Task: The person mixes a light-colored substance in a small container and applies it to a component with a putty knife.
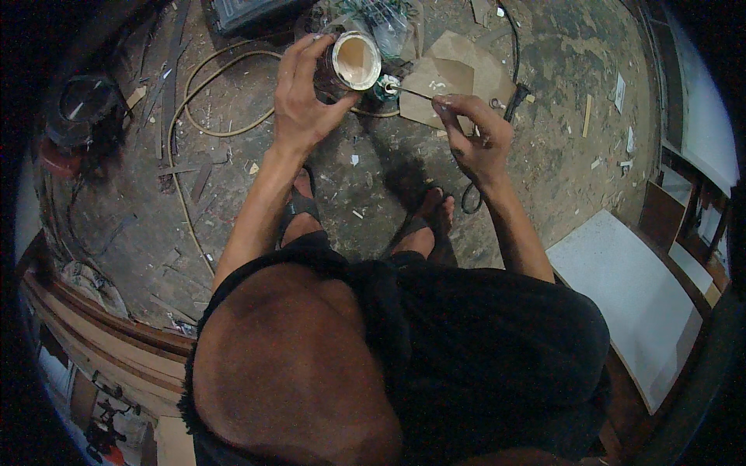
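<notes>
Can (pixel 376 74) above littered, stained floor (pixel 342 190)

Tin (pixel 326 72) and stick (pixel 414 93) obstruct; 1 gap opens toward the feet (pixel 437 210).

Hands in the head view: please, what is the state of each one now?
Left hand: closed around the side of an open can.
Right hand: closed, pinching a thin rod.

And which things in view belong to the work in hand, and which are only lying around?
In use:
- open can, in the left hand
- thin tool, in the right hand

Apparently lying around:
- tan hose
- white panel
- pale strip
</notes>
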Demonstrator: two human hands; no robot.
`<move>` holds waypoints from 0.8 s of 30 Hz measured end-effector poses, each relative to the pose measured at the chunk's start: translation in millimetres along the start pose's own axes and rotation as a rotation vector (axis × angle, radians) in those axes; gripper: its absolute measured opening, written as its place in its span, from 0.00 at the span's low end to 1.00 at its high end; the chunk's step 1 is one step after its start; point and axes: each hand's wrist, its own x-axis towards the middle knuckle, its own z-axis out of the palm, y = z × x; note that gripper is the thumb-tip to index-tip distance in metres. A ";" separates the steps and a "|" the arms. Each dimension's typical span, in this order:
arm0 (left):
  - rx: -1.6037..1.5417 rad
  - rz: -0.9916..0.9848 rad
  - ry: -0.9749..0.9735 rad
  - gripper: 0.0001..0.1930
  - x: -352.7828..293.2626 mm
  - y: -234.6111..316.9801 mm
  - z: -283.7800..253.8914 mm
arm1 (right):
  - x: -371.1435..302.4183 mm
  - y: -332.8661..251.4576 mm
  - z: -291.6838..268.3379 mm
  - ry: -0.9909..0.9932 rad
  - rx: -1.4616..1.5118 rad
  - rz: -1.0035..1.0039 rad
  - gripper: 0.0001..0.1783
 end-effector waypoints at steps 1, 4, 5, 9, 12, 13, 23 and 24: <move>0.004 0.008 0.001 0.41 1.0 1.3 -0.2 | -0.5 0.0 -0.4 0.030 0.037 0.021 0.11; 0.008 0.005 -0.003 0.41 2.0 1.1 -1.3 | -0.8 -1.3 -1.7 0.009 0.014 0.213 0.09; 0.005 0.006 -0.001 0.41 2.1 0.4 -1.6 | -0.1 -1.5 0.1 0.024 0.089 0.287 0.08; -0.002 0.012 0.006 0.40 1.8 -0.7 0.4 | -0.8 1.6 4.5 0.068 0.255 0.476 0.08; 0.001 0.012 0.008 0.40 0.8 -0.9 0.2 | -1.0 1.8 5.3 0.071 0.275 0.498 0.08; 0.002 0.011 0.008 0.40 0.4 -1.0 0.1 | -1.0 1.6 5.6 0.070 0.279 0.499 0.08; 0.018 0.011 0.011 0.40 0.6 0.0 0.4 | -6.9 10.9 3.5 -0.003 0.074 0.118 0.12; 0.028 0.011 0.012 0.40 1.0 0.2 0.5 | -7.4 12.3 3.7 -0.012 0.045 0.075 0.13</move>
